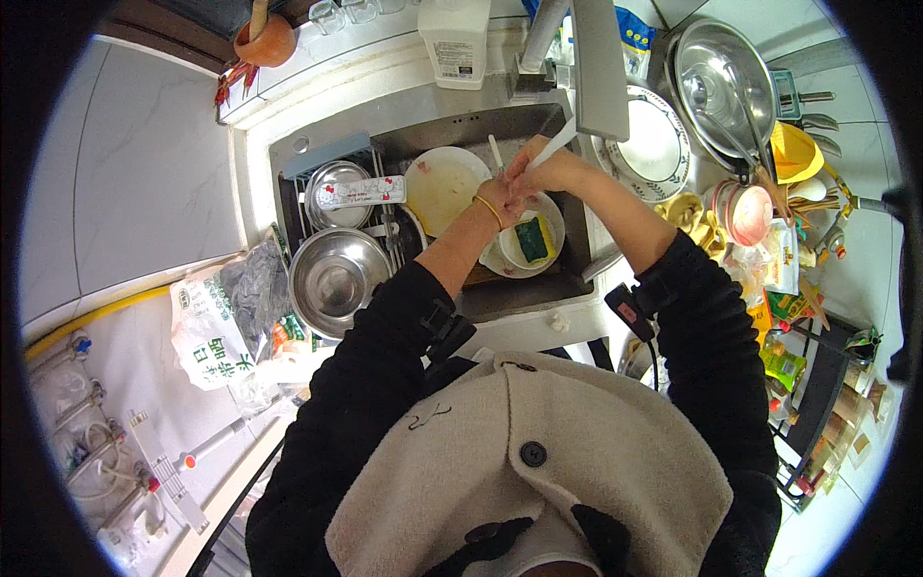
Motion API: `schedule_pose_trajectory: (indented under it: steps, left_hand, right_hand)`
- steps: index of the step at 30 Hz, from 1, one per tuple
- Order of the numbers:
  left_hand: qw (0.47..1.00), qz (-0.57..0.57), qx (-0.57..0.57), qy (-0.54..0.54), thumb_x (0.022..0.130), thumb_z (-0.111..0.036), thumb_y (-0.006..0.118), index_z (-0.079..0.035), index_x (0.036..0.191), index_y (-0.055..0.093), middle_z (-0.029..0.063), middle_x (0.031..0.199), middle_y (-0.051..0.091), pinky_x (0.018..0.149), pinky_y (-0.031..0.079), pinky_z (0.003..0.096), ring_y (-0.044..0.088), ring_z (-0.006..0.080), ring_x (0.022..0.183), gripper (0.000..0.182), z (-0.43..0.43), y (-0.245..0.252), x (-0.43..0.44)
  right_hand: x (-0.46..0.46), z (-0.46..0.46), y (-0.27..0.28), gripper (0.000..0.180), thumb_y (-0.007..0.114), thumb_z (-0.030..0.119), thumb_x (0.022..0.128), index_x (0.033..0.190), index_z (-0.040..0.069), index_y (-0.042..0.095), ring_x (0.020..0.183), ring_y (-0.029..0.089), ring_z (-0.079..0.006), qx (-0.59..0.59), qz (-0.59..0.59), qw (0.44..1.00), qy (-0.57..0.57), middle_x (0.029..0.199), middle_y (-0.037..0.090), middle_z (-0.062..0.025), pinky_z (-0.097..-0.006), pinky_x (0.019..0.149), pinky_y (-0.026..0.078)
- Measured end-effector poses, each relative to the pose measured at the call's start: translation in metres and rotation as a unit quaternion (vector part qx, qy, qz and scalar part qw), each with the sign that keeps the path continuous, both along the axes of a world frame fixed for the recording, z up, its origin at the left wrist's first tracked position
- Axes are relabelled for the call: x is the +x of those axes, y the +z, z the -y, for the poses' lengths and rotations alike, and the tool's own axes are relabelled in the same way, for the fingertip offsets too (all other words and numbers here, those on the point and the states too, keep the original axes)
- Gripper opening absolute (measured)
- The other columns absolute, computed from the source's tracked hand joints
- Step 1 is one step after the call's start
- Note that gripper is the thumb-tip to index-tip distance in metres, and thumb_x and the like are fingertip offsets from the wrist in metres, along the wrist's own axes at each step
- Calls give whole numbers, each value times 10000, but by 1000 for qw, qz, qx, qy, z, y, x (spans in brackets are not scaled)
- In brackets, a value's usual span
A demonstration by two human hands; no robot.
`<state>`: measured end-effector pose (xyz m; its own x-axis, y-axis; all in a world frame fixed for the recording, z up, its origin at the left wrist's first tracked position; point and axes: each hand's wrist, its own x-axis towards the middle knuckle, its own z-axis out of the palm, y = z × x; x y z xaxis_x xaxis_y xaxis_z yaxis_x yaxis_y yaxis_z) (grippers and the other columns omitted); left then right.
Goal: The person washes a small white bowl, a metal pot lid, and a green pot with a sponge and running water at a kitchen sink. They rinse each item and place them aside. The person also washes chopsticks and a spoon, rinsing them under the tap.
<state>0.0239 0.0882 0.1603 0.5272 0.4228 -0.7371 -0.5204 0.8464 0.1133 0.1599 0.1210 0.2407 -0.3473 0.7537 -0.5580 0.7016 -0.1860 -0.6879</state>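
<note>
My left hand (502, 202), with a yellow bangle at the wrist, meets my right hand (551, 167) above the sink (497, 310). Their fingers overlap, so what lies between them is hidden. A slim pale handle (495, 150) shows just beyond the fingers; whether it is gripped is unclear. What looks like a water stream (554, 146) runs from the faucet (602, 79) onto my hands. Below them, a green-and-yellow sponge (533, 240) rests in a white bowl (507, 249), stacked in another bowl (497, 265). Left of these lies a white plate (440, 184) with food residue.
Steel bowls (339, 278) and a patterned utensil case (364, 192) sit on the rack at the sink's left. A white container (454, 47) stands behind. Stacked plates (652, 148), a steel basin (721, 86) and yellow gloves (689, 220) crowd the right. Plastic bags (216, 324) lie left.
</note>
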Motion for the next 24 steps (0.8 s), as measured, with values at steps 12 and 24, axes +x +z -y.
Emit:
schedule_pose_trajectory:
  steps: [12, 24]
  left_hand:
    - [995, -51, -39, -77, 972, -152, 278, -91, 890, 533, 18, 699, 552, 337, 354, 145, 475, 46, 442, 275, -14, 47, -5]
    - [994, 43, 20, -103, 939, -188, 453, -276, 934, 619, -47, 682, 517, 381, 266, 178, 399, 48, 489, 187, -14, 12, -15]
  right_hand:
    - [-4, 0, -2, 185, 749, 147, 582, 726, 60, 674, 729, 649, -255, 15, -36, 999, 4, 738, 660, -113, -347, 643, 510]
    - [-5, 5, 7, 163, 737, 146, 613, 763, 90, 705, 736, 658, -238, 74, 19, 997, 18, 777, 680, -110, -348, 670, 519]
